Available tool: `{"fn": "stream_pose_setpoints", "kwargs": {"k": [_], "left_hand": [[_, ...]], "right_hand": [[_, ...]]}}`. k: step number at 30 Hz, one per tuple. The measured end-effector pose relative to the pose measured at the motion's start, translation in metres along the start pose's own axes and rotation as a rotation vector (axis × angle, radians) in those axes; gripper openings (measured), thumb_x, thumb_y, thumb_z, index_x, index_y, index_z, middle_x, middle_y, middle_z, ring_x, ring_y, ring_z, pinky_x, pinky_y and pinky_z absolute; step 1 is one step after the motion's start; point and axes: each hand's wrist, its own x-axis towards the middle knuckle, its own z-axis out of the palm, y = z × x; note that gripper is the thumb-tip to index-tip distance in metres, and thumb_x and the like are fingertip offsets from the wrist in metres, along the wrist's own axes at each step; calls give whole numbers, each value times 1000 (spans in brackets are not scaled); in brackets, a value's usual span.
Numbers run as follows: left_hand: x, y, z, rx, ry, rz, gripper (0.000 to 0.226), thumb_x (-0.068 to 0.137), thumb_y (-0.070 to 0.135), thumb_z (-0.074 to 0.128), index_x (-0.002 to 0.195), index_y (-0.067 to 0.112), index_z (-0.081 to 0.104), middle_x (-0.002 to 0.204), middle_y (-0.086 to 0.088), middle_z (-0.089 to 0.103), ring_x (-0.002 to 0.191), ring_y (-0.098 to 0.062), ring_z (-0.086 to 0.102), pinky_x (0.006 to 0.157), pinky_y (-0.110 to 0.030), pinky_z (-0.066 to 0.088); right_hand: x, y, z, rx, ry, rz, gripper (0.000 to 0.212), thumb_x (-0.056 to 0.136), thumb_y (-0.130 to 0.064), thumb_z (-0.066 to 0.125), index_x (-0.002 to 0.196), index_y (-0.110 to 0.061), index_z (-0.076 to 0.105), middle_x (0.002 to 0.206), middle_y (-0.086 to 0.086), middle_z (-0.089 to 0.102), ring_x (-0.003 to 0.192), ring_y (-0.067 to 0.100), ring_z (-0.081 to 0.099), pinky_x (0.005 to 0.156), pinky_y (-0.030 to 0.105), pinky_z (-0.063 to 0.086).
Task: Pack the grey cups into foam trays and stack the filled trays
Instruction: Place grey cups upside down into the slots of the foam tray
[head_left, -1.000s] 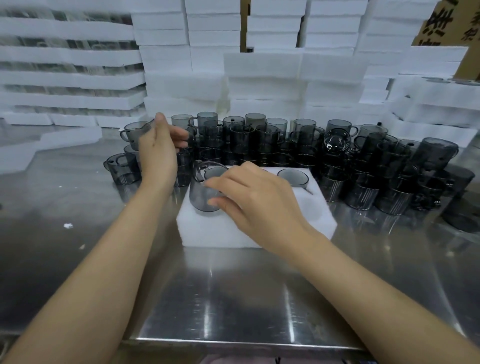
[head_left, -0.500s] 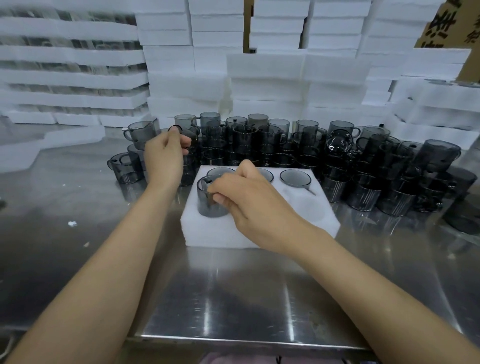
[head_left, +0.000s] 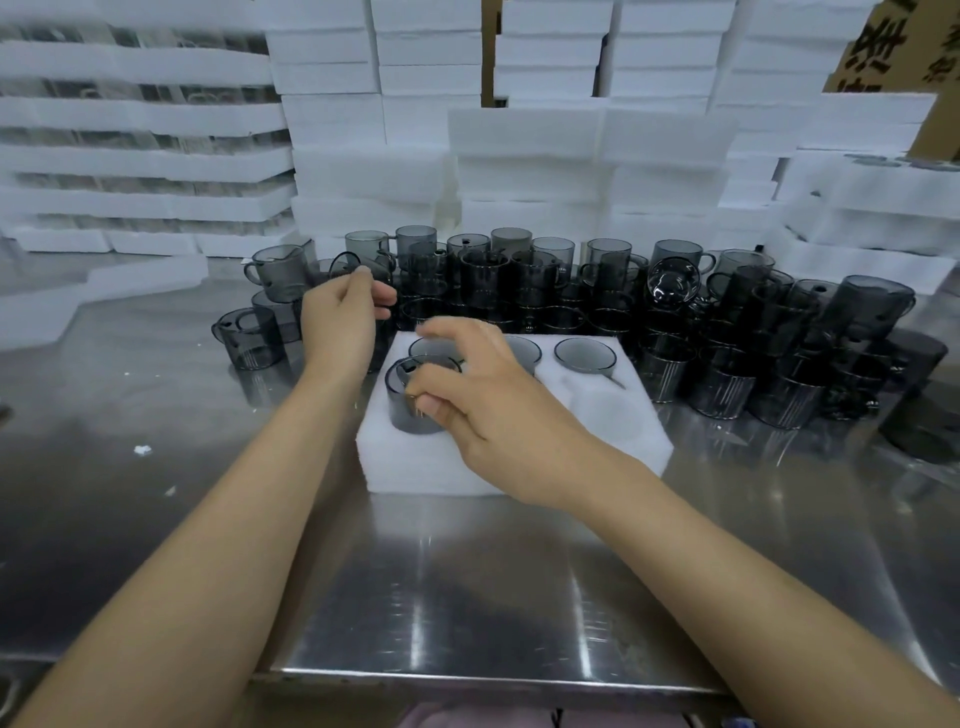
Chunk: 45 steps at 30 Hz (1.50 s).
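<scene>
Glossy steel table (head_left: 467, 597), matt foam tray (head_left: 415, 467)

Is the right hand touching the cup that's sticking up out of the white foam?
Touching. The head view shows the right hand's thumb pressed on the grey cup's wall, fingers over its rim.

One head-worn view only: sits above and behind the right hand (head_left: 498, 413) gripping grey cup (head_left: 404, 411), faces forward-down, close.

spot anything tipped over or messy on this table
One grey cup lies on its side atop the upright cups behind the foam tray, round end toward the camera. White foam crumbs dot the steel table.
</scene>
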Motion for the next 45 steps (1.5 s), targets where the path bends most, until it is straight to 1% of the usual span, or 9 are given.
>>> {"fn": "stream_pose_setpoints", "kwargs": {"k": [6, 11, 21, 27, 29, 32, 36, 39, 45], "left_hand": [[-9, 9, 1, -142, -406, -115, 29, 96, 23, 50, 72, 20, 66, 76, 8, 71, 66, -5, 58, 65, -21, 39], [-9, 6, 6, -38, -380, -62, 30, 96, 22, 51, 72, 17, 69, 72, 10, 72, 57, 2, 55, 51, -7, 40], [-8, -2, 9, -87, -295, -115, 30, 93, 22, 53, 68, 19, 69, 71, 9, 72, 54, 4, 53, 49, -7, 40], [-8, -1, 10, -30, -307, -78, 30, 94, 21, 52, 69, 17, 69, 68, 11, 71, 52, 5, 52, 49, -6, 39], [-8, -1, 10, -37, -309, -75, 30, 94, 21, 52, 68, 16, 69, 67, 11, 71, 51, 5, 52, 48, -6, 39], [-6, -3, 9, -8, -318, -61, 31, 93, 24, 53, 67, 19, 69, 70, 11, 71, 54, 4, 52, 51, -8, 40], [-4, -4, 9, 45, -338, -35, 32, 93, 27, 52, 66, 23, 69, 71, 13, 72, 55, 5, 54, 55, -10, 39], [-4, -3, 9, 44, -343, -19, 32, 93, 26, 51, 68, 21, 69, 72, 14, 72, 54, 5, 54, 51, -6, 39], [-6, -2, 10, 38, -338, -20, 33, 95, 24, 50, 68, 19, 69, 69, 15, 71, 54, 5, 55, 51, -4, 38]], "right_hand": [[-2, 0, -5, -151, -173, -4, 33, 102, -32, 35, 124, -11, 49, 156, 9, 28, 146, 19, 16, 119, 31, 7], [-2, -7, 0, -336, -203, -30, 78, 91, -63, 39, 153, -25, 12, 159, 13, 17, 148, 22, 9, 120, 34, -5], [-5, -7, 10, -482, -294, -78, 92, 89, -52, 55, 153, -18, -1, 160, 18, 0, 149, 27, 0, 120, 37, -9], [-2, -5, 4, -274, -258, -39, 71, 92, -53, 49, 150, -17, 28, 152, 16, 31, 144, 27, 21, 119, 36, 10], [-1, -3, 0, -87, -190, -28, 48, 94, -47, 51, 128, -13, 57, 124, 11, 55, 123, 25, 44, 107, 35, 31], [-3, 1, -9, 196, -48, 9, 31, 97, -35, 51, 94, -10, 68, 89, 6, 66, 89, 22, 58, 83, 41, 45], [0, 38, -33, 81, 318, 86, 26, 94, -25, 51, 92, -10, 72, 100, 6, 72, 97, 23, 63, 84, 39, 48], [-2, 87, -53, -148, 468, 363, 26, 96, -23, 47, 93, -9, 70, 102, 5, 67, 100, 26, 57, 86, 38, 45], [-24, 150, -62, -321, 328, 750, 54, 102, -44, 27, 96, -13, 70, 143, 6, 40, 126, 25, 42, 103, 46, 24]]}}
